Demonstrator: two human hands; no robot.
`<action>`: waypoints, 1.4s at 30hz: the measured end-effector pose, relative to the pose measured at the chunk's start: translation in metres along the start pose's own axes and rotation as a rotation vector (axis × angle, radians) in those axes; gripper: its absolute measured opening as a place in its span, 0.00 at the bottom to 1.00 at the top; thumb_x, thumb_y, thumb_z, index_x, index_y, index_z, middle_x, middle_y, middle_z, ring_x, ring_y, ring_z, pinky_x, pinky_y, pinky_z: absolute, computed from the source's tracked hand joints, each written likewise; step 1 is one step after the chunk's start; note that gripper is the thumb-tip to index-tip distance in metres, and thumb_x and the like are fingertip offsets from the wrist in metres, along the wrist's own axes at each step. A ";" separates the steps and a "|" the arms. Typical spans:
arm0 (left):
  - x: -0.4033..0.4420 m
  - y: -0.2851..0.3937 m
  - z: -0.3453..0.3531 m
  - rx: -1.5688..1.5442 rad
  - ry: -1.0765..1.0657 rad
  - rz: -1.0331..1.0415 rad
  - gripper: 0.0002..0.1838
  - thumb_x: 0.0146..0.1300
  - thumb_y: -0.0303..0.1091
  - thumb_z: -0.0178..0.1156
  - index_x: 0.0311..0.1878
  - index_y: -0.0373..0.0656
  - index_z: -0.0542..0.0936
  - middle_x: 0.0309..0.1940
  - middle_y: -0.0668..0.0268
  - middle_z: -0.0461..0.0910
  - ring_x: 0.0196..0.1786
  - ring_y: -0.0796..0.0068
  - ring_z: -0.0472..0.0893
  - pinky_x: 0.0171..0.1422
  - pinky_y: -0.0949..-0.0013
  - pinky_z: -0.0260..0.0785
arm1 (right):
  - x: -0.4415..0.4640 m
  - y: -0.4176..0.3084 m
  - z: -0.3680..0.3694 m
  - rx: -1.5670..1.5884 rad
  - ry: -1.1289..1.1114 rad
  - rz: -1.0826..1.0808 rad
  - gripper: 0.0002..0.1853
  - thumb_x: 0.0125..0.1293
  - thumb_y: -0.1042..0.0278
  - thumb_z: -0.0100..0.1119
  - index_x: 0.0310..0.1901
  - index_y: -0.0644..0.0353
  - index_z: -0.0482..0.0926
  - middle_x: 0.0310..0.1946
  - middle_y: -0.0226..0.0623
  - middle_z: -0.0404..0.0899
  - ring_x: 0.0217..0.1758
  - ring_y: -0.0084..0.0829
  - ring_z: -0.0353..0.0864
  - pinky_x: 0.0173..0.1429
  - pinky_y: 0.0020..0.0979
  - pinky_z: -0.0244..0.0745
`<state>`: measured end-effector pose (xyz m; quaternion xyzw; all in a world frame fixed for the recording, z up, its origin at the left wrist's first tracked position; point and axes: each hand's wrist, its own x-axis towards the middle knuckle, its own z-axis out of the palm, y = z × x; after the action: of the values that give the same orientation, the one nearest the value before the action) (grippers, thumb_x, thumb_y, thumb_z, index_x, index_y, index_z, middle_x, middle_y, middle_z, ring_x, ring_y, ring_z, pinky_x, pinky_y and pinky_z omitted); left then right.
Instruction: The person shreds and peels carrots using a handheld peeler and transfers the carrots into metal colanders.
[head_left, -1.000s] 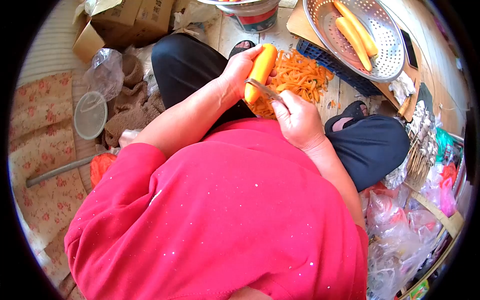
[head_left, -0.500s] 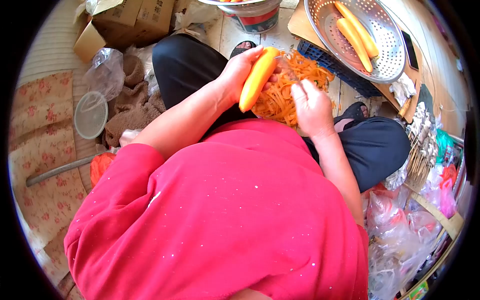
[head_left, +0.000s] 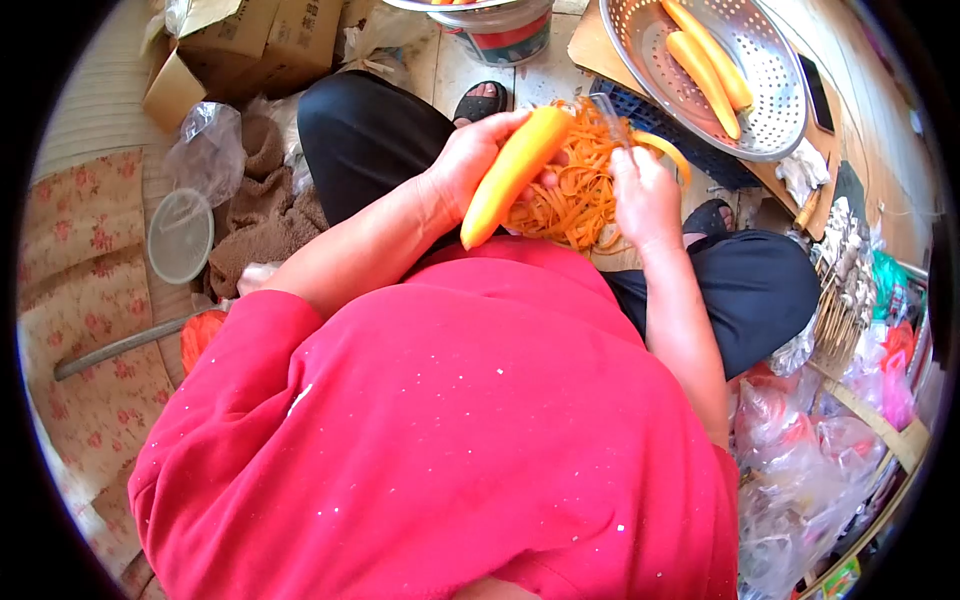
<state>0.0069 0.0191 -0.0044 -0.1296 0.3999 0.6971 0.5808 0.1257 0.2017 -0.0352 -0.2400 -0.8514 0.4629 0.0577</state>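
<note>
My left hand [head_left: 480, 160] is closed around a large, smooth carrot [head_left: 515, 175], which slants with its tip toward my lap. My right hand [head_left: 645, 195] grips a peeler [head_left: 608, 118], its clear end pointing away from me, apart from the carrot. A long curl of carrot peel [head_left: 672, 152] hangs in the air at the peeler, to its right. Beneath both hands lies a heap of orange peelings [head_left: 578, 205]; whatever bears the heap is mostly covered.
At the upper right, a metal colander [head_left: 640, 75] with two carrots [head_left: 708, 80] stands on a wooden board [head_left: 590, 48] beside a phone [head_left: 816, 92]. A bucket [head_left: 505, 40] stands ahead. Cardboard boxes [head_left: 225, 50] are at the left, plastic bags [head_left: 800, 480] at the right.
My right hand has moved away from the carrot, to the right, with the peeler. A strip of peel now swings out beside it. The carrot's tip has shifted slightly toward me.
</note>
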 end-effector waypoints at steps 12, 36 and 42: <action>0.001 -0.006 0.013 0.036 0.164 0.025 0.22 0.70 0.49 0.50 0.52 0.38 0.74 0.34 0.59 0.79 0.28 0.66 0.79 0.26 0.66 0.75 | -0.018 -0.019 0.011 0.024 -0.095 -0.066 0.15 0.69 0.58 0.49 0.34 0.62 0.74 0.29 0.53 0.78 0.34 0.57 0.78 0.38 0.48 0.72; -0.005 0.002 0.011 0.164 0.123 0.030 0.24 0.72 0.50 0.44 0.54 0.38 0.74 0.36 0.58 0.81 0.29 0.68 0.81 0.27 0.69 0.75 | 0.006 0.000 0.000 -0.206 -0.042 0.011 0.17 0.70 0.58 0.48 0.34 0.66 0.76 0.28 0.50 0.79 0.34 0.43 0.81 0.39 0.42 0.71; 0.024 0.017 -0.009 0.012 0.219 0.116 0.24 0.72 0.52 0.44 0.51 0.38 0.74 0.34 0.58 0.80 0.28 0.66 0.80 0.28 0.67 0.75 | -0.040 -0.043 0.006 0.052 -0.176 -0.283 0.12 0.67 0.59 0.54 0.33 0.60 0.74 0.26 0.53 0.77 0.32 0.55 0.78 0.33 0.48 0.72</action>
<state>-0.0180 0.0297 -0.0186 -0.1780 0.4717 0.7090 0.4931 0.1437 0.1584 0.0016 -0.0745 -0.8663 0.4911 0.0536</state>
